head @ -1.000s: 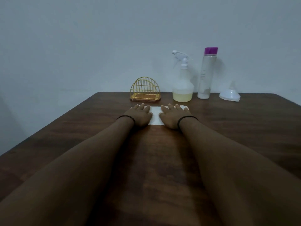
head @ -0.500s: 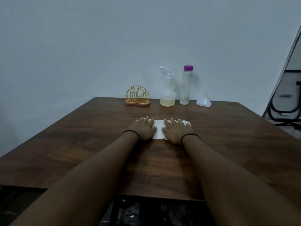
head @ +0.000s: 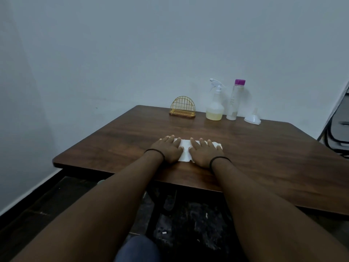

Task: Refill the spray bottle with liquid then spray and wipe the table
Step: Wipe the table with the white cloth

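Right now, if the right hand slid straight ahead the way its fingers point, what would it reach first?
The right hand lies flat on the white tissue, fingers pointing toward the far edge. Bare table lies ahead; the spray bottle looks first in line, though depth is uncertain.

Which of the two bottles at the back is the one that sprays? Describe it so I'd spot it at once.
Look along the far edge of the wooden table, by the wall. Right of the yellow wire holder stand two bottles; the spray bottle is the left one. It alone has a white trigger head and pale yellow liquid, while the tall bottle has a purple cap.
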